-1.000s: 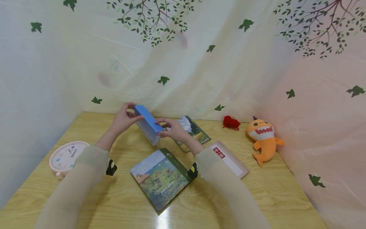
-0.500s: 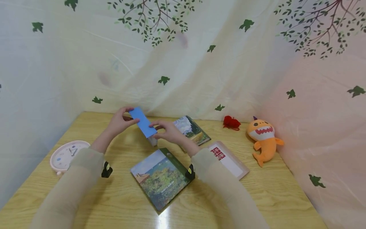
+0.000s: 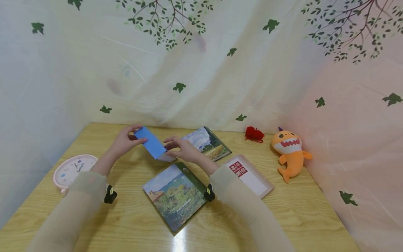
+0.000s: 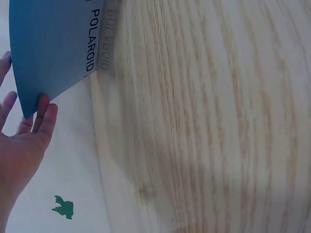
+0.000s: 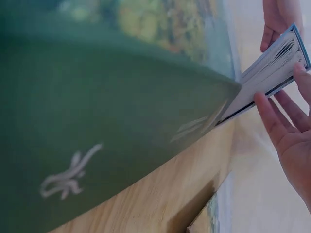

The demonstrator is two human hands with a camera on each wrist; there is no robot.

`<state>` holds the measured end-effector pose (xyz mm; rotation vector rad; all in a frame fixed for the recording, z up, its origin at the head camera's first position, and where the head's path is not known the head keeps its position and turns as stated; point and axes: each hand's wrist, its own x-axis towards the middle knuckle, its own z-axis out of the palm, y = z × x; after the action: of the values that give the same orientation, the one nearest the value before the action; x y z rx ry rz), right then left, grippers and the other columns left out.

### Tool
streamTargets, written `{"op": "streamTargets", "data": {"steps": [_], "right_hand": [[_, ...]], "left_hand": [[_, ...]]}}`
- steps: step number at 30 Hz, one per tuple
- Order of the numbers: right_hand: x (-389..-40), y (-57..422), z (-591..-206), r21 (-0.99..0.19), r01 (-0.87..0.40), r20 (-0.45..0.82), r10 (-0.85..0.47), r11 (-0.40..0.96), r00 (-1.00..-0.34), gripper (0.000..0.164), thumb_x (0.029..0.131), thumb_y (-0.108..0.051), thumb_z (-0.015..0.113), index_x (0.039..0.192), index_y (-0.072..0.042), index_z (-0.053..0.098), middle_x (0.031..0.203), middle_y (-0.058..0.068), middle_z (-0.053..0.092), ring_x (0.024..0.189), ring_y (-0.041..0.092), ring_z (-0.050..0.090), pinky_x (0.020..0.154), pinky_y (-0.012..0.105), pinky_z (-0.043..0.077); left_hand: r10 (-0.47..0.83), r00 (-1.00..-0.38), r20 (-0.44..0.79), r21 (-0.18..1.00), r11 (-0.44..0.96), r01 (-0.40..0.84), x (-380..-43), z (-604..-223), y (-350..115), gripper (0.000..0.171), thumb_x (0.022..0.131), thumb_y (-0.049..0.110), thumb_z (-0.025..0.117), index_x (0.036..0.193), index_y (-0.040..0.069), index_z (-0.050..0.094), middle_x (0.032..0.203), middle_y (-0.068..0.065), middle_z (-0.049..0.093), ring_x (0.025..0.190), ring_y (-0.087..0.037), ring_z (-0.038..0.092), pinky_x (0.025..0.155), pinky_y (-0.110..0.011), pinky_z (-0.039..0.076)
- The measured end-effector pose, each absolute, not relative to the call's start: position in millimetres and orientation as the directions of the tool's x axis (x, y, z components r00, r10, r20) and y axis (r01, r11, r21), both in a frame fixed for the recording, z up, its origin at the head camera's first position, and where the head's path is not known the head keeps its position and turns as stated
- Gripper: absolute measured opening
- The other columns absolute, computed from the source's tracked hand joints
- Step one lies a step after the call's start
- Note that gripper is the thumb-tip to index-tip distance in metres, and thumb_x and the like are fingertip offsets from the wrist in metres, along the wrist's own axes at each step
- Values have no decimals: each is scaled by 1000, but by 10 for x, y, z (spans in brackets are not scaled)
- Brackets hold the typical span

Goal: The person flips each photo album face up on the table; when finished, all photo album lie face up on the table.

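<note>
A blue photo album, lettered POLAROID in the left wrist view, stands tilted on the table with its blue spine up. My left hand grips its far left end between thumb and fingers. At the near right end, my right hand has its thumb and fingertips around the corner; in the right wrist view its fingers meet the cover by the page edges. Nearer me lies a painted-cover photo album, flat, its green spine large in the right wrist view.
Behind the right hand lies another picture-covered book. A white and pink book with red characters lies under the right forearm. A pink clock is at the left; red yarn and an orange shark plush are at the right.
The blue album has moved left and toward me, tipping so its spine shows more. Both hands moved along with it, and the right hand's hold has loosened at the corner.
</note>
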<state>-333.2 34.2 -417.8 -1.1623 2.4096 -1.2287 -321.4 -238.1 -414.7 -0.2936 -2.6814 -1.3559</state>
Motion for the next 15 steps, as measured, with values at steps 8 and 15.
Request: {"op": "streamTargets", "data": {"steps": [8,15], "right_hand": [[-3337,341,-4196,-682,-596,83,-764,424,-639,31,93,-19,61,123,-12,60,124,4,61,116,19,57,92,30,49],[-3368,393,-4225,-641,-640,54,-806,424,-589,31,93,-16,60,124,-10,61,126,6,61,116,18,56,94,34,48]], "left_hand": [[132,-982,134,776,603,186,-3227,-4185,-2432,57,88,34,67,133,5,48,125,-24,50,107,-38,52,84,-44,47],[123,-991,58,726,676,126,-3215,-4203,-2442,78,81,47,70,139,6,40,120,-26,48,107,-38,47,83,-46,44]]}}
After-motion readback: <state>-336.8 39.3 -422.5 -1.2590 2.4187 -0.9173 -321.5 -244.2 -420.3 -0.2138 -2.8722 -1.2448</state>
